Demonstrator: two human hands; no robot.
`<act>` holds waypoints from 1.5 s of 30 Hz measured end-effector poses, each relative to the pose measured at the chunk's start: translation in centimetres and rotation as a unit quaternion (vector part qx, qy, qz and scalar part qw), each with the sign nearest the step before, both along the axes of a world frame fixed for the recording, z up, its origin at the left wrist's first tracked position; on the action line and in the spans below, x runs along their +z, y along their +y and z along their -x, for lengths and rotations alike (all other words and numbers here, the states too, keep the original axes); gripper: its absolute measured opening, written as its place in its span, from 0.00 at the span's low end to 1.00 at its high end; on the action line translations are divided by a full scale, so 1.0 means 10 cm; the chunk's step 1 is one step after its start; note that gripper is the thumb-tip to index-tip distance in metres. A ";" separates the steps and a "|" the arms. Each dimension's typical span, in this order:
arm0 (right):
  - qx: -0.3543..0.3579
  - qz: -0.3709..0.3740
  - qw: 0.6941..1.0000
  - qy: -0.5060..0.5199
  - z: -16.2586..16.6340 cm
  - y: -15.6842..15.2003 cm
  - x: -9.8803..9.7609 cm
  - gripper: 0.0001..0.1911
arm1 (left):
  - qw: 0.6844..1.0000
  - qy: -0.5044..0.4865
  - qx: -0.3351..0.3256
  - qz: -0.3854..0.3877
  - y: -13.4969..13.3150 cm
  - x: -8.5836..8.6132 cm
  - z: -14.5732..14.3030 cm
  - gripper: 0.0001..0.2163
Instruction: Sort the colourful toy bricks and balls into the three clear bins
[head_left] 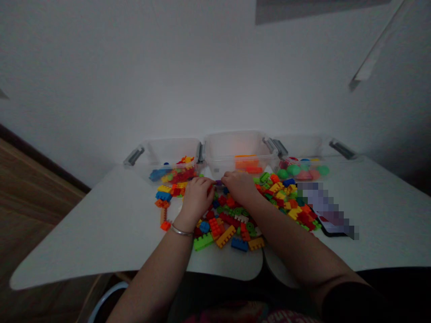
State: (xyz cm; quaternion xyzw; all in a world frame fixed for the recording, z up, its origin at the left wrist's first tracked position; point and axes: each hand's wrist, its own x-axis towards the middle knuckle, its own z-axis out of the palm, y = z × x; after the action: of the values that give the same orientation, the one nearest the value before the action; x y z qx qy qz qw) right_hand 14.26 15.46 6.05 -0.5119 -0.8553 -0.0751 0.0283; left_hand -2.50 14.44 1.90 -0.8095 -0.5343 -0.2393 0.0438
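My left hand (198, 197), a bangle on its wrist, has its fingers curled over the far side of a heap of plastic building blocks (230, 220). Close beside it, my right hand (239, 186) is closed too. A small purple block (218, 182) shows between the fingertips of both hands, mostly hidden by them. Around and below the hands lie red, green, orange, blue and yellow blocks. A light green block (203, 242) and a dark blue block (239, 244) are at the heap's near edge.
Behind the heap stand a left clear box (173, 146) with blocks, a middle clear box (235, 139) with orange pieces and a right clear box (299, 146) with round green and red pieces. A phone (333, 231) lies right on the white table (87, 237). A wall rises behind.
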 end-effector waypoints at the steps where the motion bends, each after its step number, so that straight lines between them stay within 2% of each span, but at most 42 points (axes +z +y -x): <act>1: 0.006 -0.001 1.000 0.003 0.00 0.00 -0.01 0.14 | 1.000 0.000 0.000 -0.002 0.00 0.00 0.00 0.10; 7: 0.015 0.024 0.999 0.023 -0.01 0.01 -0.03 0.14 | 1.000 -0.013 -0.001 -0.009 0.01 -0.01 0.00 0.10; 10: 0.019 0.032 0.994 0.102 -0.02 0.02 -0.01 0.10 | 0.997 -0.074 0.003 0.004 0.02 -0.01 0.00 0.12; 13: 0.030 0.063 0.969 0.236 -0.02 0.03 0.03 0.04 | 0.984 -0.179 0.001 0.017 0.04 -0.01 0.00 0.12; 15: 0.042 0.080 0.946 0.312 -0.02 0.01 0.08 0.04 | 0.969 -0.245 -0.011 0.021 0.05 0.00 0.01 0.10; 19: 0.051 0.066 0.924 0.372 -0.03 -0.04 0.19 0.03 | 0.940 -0.335 -0.049 0.047 0.02 0.00 0.01 0.09; 26: 0.099 0.078 0.922 0.366 -0.17 -0.19 0.34 0.05 | 0.916 -0.390 -0.070 0.060 0.01 0.01 -0.01 0.07; 29: 0.080 0.030 0.942 0.326 -0.28 -0.33 0.34 0.06 | 0.913 -0.402 -0.059 0.036 0.01 0.03 -0.01 0.08; 32: 0.062 -0.001 0.963 0.261 -0.38 -0.46 0.26 0.08 | 0.919 -0.390 -0.055 0.000 0.00 0.06 0.01 0.07; 37: 0.089 0.023 0.976 0.197 -0.49 -0.51 -0.03 0.08 | 0.935 -0.345 -0.041 -0.074 0.03 0.04 0.09 0.06; 41: 0.124 0.042 0.971 0.202 -0.55 -0.47 -0.21 0.08 | 0.903 -0.411 -0.020 -0.128 0.08 0.04 0.18 0.10; 45: 0.143 0.045 0.961 0.231 -0.57 -0.42 -0.26 0.11 | 0.852 -0.490 0.046 -0.180 0.12 0.16 0.30 0.10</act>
State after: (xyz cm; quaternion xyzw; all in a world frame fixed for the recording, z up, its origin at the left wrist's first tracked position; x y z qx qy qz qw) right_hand 19.97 11.26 3.45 -0.3885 -0.8923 0.0880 0.2124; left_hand -5.52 15.67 3.55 -0.5398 -0.4712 -0.6942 -0.0678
